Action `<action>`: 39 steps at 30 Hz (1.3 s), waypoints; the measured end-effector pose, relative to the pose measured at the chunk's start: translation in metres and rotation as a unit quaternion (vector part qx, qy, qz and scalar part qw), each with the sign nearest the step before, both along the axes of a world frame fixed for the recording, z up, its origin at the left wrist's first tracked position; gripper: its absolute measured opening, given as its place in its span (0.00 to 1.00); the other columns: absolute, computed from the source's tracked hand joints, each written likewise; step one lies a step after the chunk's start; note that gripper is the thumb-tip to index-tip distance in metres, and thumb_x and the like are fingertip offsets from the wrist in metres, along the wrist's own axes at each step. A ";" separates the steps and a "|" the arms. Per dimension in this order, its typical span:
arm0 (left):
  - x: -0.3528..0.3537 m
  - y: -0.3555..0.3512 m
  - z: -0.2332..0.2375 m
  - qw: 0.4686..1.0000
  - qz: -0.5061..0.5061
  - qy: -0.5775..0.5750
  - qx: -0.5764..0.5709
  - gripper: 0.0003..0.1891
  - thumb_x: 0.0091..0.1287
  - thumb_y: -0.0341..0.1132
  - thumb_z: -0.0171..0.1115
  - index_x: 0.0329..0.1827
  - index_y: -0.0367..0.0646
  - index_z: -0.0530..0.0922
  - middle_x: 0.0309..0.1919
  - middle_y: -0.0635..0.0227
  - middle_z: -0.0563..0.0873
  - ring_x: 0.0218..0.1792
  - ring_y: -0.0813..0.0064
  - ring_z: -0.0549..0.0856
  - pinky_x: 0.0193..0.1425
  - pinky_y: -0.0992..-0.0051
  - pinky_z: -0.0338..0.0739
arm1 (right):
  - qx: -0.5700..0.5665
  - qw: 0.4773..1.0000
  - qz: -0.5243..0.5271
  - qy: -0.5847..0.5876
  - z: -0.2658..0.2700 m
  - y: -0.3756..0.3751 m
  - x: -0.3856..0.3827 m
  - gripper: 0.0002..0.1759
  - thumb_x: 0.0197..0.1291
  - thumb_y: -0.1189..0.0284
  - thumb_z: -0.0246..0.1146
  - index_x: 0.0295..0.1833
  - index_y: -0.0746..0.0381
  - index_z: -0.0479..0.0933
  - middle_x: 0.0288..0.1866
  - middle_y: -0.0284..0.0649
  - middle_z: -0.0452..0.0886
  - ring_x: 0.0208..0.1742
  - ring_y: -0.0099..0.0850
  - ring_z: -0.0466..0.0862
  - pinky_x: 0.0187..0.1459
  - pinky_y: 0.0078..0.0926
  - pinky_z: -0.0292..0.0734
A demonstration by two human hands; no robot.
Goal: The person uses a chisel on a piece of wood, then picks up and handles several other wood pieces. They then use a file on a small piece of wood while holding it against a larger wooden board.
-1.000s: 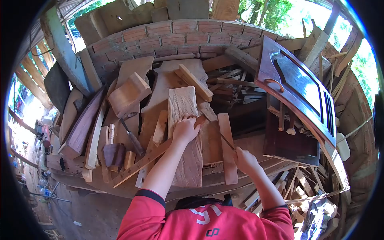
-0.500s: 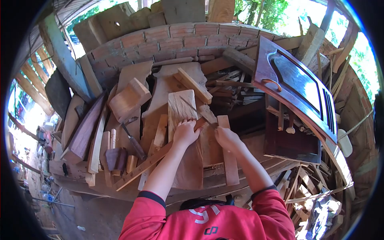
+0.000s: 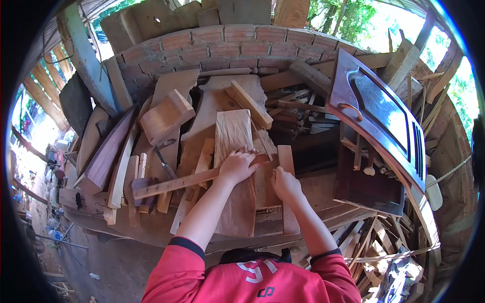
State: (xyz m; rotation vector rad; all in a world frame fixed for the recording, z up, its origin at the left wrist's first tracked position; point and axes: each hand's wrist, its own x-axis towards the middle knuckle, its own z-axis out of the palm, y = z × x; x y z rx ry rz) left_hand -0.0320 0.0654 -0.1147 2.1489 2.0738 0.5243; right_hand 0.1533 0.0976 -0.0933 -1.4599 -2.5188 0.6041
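Note:
My left hand (image 3: pixel 238 165) is closed over a long wooden strip (image 3: pixel 177 183), pressing it down on a pale board (image 3: pixel 233 132). The strip slants off to the left, and its other end (image 3: pixel 262 159) pokes out past my fingers. In a fist, my right hand (image 3: pixel 286 185) grips a slim, tapered file (image 3: pixel 264 145), which points forward and away from me, close by that end of the strip. My fingers hide its handle. Beside the right hand lies a narrow flat board (image 3: pixel 287 166). A chisel-like tool with a dark handle (image 3: pixel 166 169) rests left of the strip's middle.
An angled wood block (image 3: pixel 166 118) and a short beam (image 3: pixel 251 105) lie toward the back of the bench. At right leans a glossy dark cabinet door (image 3: pixel 379 111) with a handle. A brick wall (image 3: pixel 227 43) stands behind. Scrap wood (image 3: pixel 376 242) is heaped at lower right.
The wooden strip has swung, its left end rising toward the back. My right hand has come slightly nearer to me and to the right, and the file points more steeply forward.

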 end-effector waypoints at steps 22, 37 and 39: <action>0.001 0.007 -0.005 0.996 0.071 -0.057 0.005 0.22 0.65 0.46 0.51 0.55 0.39 0.73 0.54 0.60 0.78 0.62 0.67 0.71 0.65 0.59 0.61 | -0.062 0.997 0.016 0.036 0.001 0.000 0.032 0.17 0.65 0.62 0.44 0.39 0.65 0.70 0.33 0.60 0.78 0.39 0.58 0.78 0.42 0.51 0.71; 0.003 0.003 0.001 0.995 0.091 -0.042 -0.024 0.21 0.66 0.47 0.50 0.56 0.44 0.73 0.56 0.65 0.78 0.63 0.70 0.70 0.70 0.47 0.46 | -0.078 0.994 0.016 -0.077 0.016 -0.020 0.063 0.15 0.65 0.64 0.46 0.40 0.66 0.69 0.32 0.59 0.78 0.38 0.58 0.78 0.38 0.52 0.72; 0.003 0.003 0.000 0.995 0.089 -0.039 -0.020 0.22 0.65 0.47 0.50 0.56 0.44 0.73 0.56 0.64 0.78 0.63 0.70 0.70 0.70 0.47 0.46 | -0.047 0.997 0.039 -0.056 0.008 0.001 0.043 0.16 0.66 0.64 0.44 0.40 0.66 0.70 0.31 0.58 0.79 0.37 0.56 0.79 0.38 0.50 0.73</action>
